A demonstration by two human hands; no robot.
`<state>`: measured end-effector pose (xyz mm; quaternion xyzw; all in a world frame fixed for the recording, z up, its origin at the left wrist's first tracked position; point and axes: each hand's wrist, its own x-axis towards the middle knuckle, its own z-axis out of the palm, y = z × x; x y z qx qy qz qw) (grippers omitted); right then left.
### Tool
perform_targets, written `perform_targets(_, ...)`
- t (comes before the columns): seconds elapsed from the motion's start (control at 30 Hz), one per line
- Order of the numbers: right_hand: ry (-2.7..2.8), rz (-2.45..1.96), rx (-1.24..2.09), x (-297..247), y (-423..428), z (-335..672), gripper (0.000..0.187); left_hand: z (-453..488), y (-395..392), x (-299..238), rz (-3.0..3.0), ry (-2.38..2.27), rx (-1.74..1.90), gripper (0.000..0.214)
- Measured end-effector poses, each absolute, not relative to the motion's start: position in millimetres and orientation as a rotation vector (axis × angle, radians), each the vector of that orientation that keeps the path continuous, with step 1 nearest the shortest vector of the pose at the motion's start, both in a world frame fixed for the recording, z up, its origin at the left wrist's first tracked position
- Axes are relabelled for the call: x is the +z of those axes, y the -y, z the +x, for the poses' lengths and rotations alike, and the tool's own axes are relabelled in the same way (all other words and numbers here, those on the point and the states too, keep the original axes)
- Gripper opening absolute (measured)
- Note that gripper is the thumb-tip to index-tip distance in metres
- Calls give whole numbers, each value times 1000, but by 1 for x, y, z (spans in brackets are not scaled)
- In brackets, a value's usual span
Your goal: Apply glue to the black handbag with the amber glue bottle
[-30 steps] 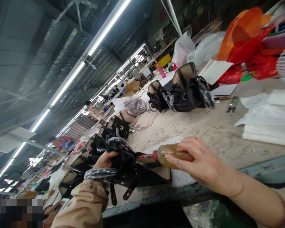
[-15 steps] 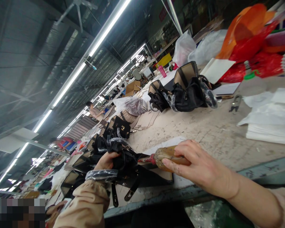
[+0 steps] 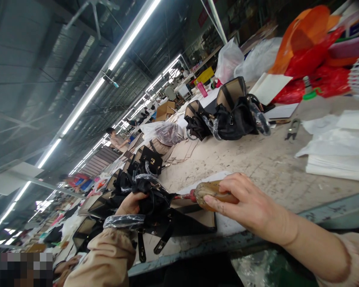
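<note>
My right hand (image 3: 251, 207) is closed round the wooden handle of a tool (image 3: 211, 195) whose red neck points left into a black and tan handbag (image 3: 179, 221). The bag lies at the near edge of the workbench (image 3: 257, 163). My left hand (image 3: 131, 204) grips the bag's crumpled black top, with a clear plastic-wrapped strap (image 3: 124, 221) running across my wrist. The tool's tip is hidden against the bag.
More black handbags (image 3: 230, 111) stand farther along the bench, and others (image 3: 143, 163) sit to the left. A stack of white sheets (image 3: 338, 155), a metal clip (image 3: 291, 129) and red-orange plastic bags (image 3: 311, 52) are at the right. People work at distant benches.
Hands and bag hold nearly the same place; the view shifted slightly. The tool stays pressed to the bag.
</note>
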<state>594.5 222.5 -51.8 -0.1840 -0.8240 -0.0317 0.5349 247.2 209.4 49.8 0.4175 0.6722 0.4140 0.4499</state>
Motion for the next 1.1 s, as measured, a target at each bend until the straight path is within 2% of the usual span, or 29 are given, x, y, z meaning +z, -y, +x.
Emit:
perform_targets(0.3,1953,-385,-86,-42,-219,589,24,246,-210,48,918,-1585,1073,18)
perform_targets(1.1,1982,-392,37,-46,-225,590,25,245,-210,47,920,-1528,1110,19)
